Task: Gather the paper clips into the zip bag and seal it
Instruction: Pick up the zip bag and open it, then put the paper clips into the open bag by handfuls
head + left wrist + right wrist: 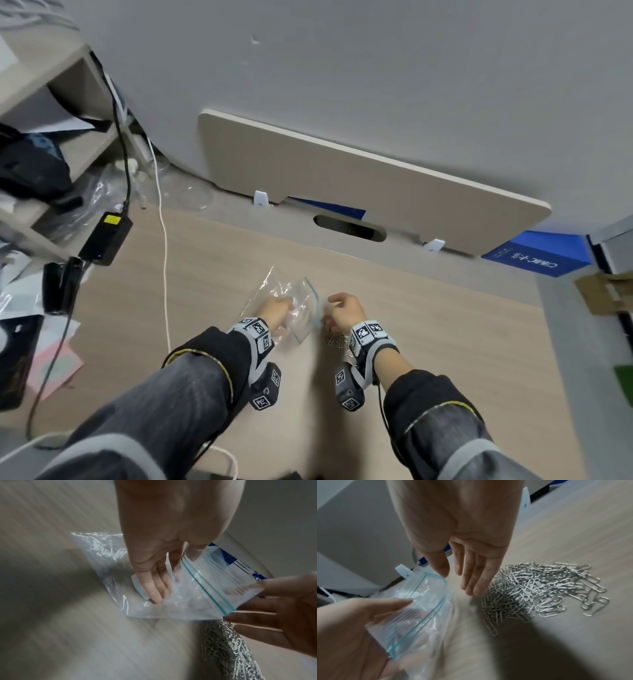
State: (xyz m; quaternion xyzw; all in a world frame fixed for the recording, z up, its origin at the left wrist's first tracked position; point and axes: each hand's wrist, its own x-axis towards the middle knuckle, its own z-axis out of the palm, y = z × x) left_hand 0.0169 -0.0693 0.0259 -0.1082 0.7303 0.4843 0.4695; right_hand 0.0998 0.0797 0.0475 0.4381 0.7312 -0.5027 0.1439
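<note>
A clear zip bag (303,298) with a teal zip line lies on the wooden desk (445,342), its mouth facing right. My left hand (275,310) pinches the bag near the mouth; in the right wrist view the thumb lies on the top lip of the bag (423,601) and the fingers show through the plastic. A heap of silver paper clips (536,588) sits on the desk just right of the bag. My right hand (458,580) hovers between bag mouth and heap, fingers straight, holding nothing. In the left wrist view its fingertips (254,609) touch the lip of the bag (197,595).
A black power adapter (104,236) and a white cable (164,240) lie left of the bag. A cluttered shelf (51,120) stands at the far left. A beige panel (342,178) leans against the wall behind, with a blue box (534,253) at the back right.
</note>
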